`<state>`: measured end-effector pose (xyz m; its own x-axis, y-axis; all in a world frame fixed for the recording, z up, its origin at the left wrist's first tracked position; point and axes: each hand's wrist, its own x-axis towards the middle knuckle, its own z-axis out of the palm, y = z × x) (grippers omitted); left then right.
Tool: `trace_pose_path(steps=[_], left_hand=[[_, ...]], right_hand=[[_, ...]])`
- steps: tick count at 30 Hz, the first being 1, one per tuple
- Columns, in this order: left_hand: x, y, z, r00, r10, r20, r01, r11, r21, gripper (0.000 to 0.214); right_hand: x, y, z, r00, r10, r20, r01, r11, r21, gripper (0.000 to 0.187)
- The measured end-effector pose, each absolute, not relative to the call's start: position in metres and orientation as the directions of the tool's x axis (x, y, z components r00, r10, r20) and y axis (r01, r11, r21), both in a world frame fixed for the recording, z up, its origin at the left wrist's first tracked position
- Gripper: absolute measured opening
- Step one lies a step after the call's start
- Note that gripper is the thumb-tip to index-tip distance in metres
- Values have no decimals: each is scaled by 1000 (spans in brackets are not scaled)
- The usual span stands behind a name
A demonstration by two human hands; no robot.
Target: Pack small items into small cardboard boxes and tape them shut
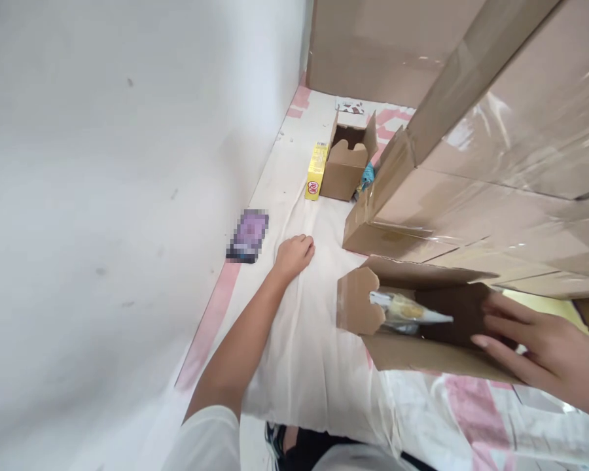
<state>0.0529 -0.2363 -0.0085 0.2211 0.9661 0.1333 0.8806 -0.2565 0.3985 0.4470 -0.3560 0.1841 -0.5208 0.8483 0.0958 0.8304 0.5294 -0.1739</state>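
My left hand (296, 254) rests on the white cloth (319, 288) with its fingers curled in, and nothing shows in it. Over the right end of an open cardboard box (436, 356) is my right hand (535, 340), fingers spread apart and reaching into the opening, with no item visible in their grasp. Inside that box lies a clear plastic packet (407, 311) with yellow and white contents. Its left end flap has a notched, wavy edge.
Farther back stand a smaller open cardboard box (343, 176), a yellow carton (316, 171) and a blue wrapper (368, 175). A phone (249, 234), blurred out, lies by the white wall (127, 196). Taped cardboard boxes (520, 163) are stacked along the right.
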Motion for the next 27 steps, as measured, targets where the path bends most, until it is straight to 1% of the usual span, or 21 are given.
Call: trace_pose_path(steps=[2,3,4,6,9,11,12,13,16,17,20,23,25,27], left_hand=[[53,-237,-8,211,969,131,879,-247,408,26],[53,-237,-8,205,970,130,878,-241,414,25],[53,-237,-7,196,972,130,877,-233,420,25],[54,-237,-7,173,976,129,875,-212,435,26],[55,-237,-6,135,982,129,867,-180,464,27],[57,-237,-4,114,984,134,856,-166,490,25],[58,-239,-2,105,985,140,846,-162,508,23],[59,-242,0,98,984,148,833,-162,528,22],[66,-265,8,84,979,184,766,-182,616,24],[70,-277,12,79,976,203,734,-195,651,27],[90,-324,21,50,958,284,626,-251,738,44],[117,-370,25,44,931,361,543,-326,773,62],[136,-393,26,65,921,384,447,-371,814,64],[152,-410,25,89,918,385,314,-393,864,62]], right_hand=[[462,-360,185,-644,762,71,743,644,-182,25],[467,-363,183,-660,746,90,724,663,-190,23],[471,-366,180,-637,758,137,732,651,-200,27],[474,-374,172,-572,796,200,759,606,-240,45],[470,-383,157,-547,805,230,730,593,-340,61],[468,-384,148,-582,781,228,669,618,-413,68],[467,-383,143,-602,766,225,639,632,-439,67],[467,-382,138,-621,752,223,614,643,-458,62],[470,-378,121,-644,724,246,560,666,-492,37],[472,-378,116,-631,727,271,551,666,-503,33],[476,-380,105,-585,741,329,542,659,-521,30],[479,-389,103,-594,723,352,530,682,-505,29],[486,-398,104,-583,713,389,519,695,-497,27],[497,-410,105,-552,719,423,517,693,-503,23]])
